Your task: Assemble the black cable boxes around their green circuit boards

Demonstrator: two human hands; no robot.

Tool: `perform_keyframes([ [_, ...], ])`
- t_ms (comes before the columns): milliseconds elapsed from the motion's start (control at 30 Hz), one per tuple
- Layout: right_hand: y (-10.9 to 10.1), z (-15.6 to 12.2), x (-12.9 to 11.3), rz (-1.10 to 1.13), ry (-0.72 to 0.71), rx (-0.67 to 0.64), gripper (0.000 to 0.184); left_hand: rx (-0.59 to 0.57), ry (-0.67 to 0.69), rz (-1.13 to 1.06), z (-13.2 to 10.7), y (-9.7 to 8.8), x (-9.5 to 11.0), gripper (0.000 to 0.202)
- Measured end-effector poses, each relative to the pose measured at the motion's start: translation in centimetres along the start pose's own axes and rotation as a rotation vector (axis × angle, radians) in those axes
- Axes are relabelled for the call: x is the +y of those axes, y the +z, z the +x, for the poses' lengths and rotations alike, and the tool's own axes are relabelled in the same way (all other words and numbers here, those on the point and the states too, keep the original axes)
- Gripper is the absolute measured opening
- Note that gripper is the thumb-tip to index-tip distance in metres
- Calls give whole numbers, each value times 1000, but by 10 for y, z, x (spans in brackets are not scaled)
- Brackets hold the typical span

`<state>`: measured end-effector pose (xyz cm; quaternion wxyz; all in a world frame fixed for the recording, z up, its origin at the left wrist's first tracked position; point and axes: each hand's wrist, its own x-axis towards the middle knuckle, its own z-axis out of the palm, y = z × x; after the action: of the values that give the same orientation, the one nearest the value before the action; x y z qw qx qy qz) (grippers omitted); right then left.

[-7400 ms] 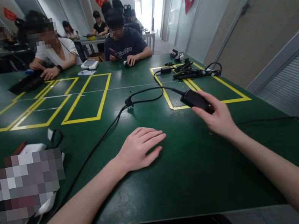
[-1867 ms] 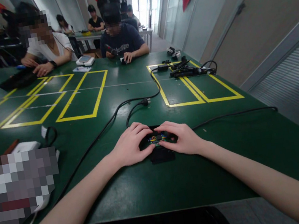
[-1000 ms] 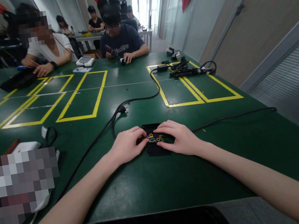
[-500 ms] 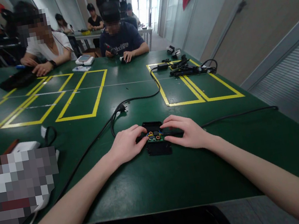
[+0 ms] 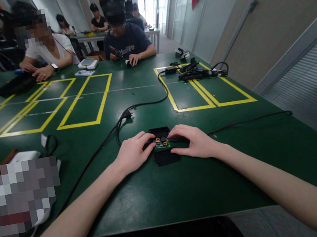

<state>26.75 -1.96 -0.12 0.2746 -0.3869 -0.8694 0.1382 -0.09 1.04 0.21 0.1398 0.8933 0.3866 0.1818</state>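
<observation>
A small green circuit board (image 5: 161,144) with copper-coloured coils lies at the middle of the table's near side, between my hands. My left hand (image 5: 135,152) has its thumb and fingers closed around the board's left end. On the other side, my right hand (image 5: 194,140) is open, thumb and fingers apart, by the blue wires and black cable leaving the board. One black case half (image 5: 159,130) lies just behind the board. The other black case half (image 5: 167,158) lies in front, close to my right thumb.
A black cable with a plug (image 5: 128,115) curves across the left and back. Its run leads toward bundled black adapters (image 5: 196,74) at the back right. Yellow tape rectangles mark the green table (image 5: 148,202). Two people sit opposite; a blurred object (image 5: 21,195) lies left.
My right thumb has moved down and away from the cable, widening the gap to its fingers. The left hand stays at the board. The whole view shifts slightly.
</observation>
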Motion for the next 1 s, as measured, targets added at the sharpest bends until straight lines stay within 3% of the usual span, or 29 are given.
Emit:
perform_keyframes([
  [367,2,0,0,-47,2,39,17,-5,-5,5,1,-2,1,21],
  [500,2,0,6,-59,40,39,6,27,-13,-20,1,-2,1,16],
  [767,-1,-2,2,21,50,74,5,159,48,-273,2,-5,1,16],
  [900,-5,-5,-4,55,-39,54,5,66,127,-439,-1,-11,2,11],
  [1000,-5,-7,-6,71,-69,-7,4,-29,114,-538,-2,-12,1,7],
])
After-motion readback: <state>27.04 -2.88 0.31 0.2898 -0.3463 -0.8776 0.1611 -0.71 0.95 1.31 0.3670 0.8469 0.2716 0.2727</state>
